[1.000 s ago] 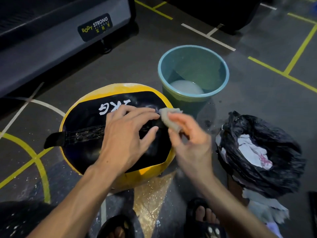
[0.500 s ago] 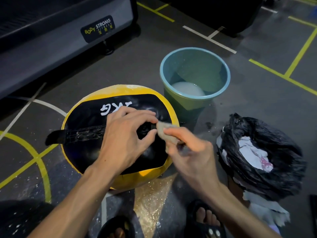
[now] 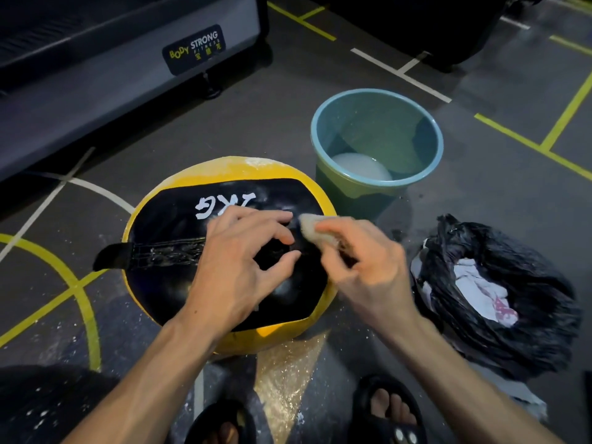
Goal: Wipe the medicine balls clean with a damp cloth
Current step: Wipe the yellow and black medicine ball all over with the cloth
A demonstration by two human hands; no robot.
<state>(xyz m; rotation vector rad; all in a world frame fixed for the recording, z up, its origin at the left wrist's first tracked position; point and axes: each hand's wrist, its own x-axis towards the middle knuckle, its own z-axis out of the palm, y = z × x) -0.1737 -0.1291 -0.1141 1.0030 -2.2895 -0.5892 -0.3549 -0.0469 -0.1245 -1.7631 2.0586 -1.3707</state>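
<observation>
Largest in view, we see the grey machine (image 3: 96,75) along the upper left, carrying a dark label that reads "BODY STRONG". Under everything lies the dark floor (image 3: 256,123), crossed by yellow and white painted lines.

Next, we find the medicine ball (image 3: 230,251) resting on that floor at the centre, yellow at its edge with a black panel on top marked "KG" in white, and a black strap (image 3: 112,256) sticking out at its left side. To the right sits a crumpled black bag (image 3: 499,293) with white and pink scraps inside. Beyond the ball, just beside its far right edge, stands a teal bucket (image 3: 376,149) holding pale, cloudy water.

Our left hand (image 3: 237,267) rests on the black panel, fingers loosely spread and bent, thumb apart, gripping nothing. Our right hand (image 3: 368,267) pinches a small pale cloth (image 3: 315,230) between thumb and fingertips, pressing it to the ball's upper right part, close to the left fingertips.

At the bottom edge we see 2 feet in black sandals (image 3: 387,411), the right one plainer than the left.
</observation>
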